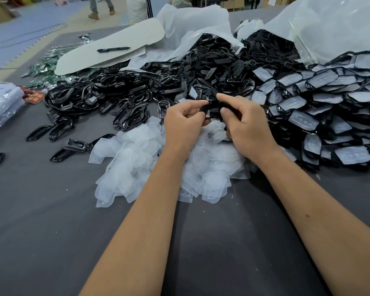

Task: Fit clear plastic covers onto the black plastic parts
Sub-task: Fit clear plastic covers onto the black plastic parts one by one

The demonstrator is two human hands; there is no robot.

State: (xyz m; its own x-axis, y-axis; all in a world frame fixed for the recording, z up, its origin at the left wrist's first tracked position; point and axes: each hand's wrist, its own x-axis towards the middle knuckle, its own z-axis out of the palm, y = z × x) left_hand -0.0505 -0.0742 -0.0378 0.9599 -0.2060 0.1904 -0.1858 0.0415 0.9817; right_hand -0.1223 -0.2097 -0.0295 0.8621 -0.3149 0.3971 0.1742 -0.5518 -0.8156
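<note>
My left hand (183, 122) and my right hand (246, 129) both pinch one black plastic part (212, 107), held above a heap of clear plastic covers (150, 159) on the grey table (51, 221). Whether a cover sits on the held part is hidden by my fingers. A large pile of bare black parts (120, 88) lies behind and to the left. To the right spreads a pile of black parts with clear covers fitted (320, 107).
Big white plastic bags (329, 26) lie open at the back. A pale board (107, 50) with a black marker pen (113, 49) rests at back left, beside green circuit boards (45, 67). A stack of clear trays (2, 103) is at far left. A person's legs (100, 7) stand beyond.
</note>
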